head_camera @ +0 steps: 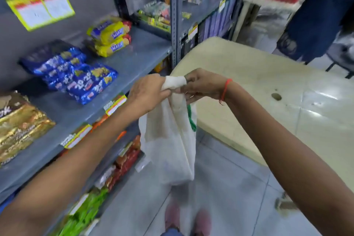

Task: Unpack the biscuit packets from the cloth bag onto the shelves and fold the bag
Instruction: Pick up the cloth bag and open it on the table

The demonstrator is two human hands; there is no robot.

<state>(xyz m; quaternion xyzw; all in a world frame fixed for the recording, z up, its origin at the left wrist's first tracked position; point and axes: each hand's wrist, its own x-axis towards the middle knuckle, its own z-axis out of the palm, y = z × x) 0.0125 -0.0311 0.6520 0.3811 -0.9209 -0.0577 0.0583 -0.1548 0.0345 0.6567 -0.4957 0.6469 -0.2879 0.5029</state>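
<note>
Bright even light, motion blur, floor glare, wide-angle edge distortion.

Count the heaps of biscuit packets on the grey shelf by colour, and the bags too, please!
Yellow heap: 1
Blue heap: 1
Gold heap: 1
Cloth bag: 1, gripped at the top by the left hand and the right hand
Total: 4
The single packets inside each heap are too blurred to count.

cloth bag (168,149) interior hidden, price tags (40,8) blurred
</note>
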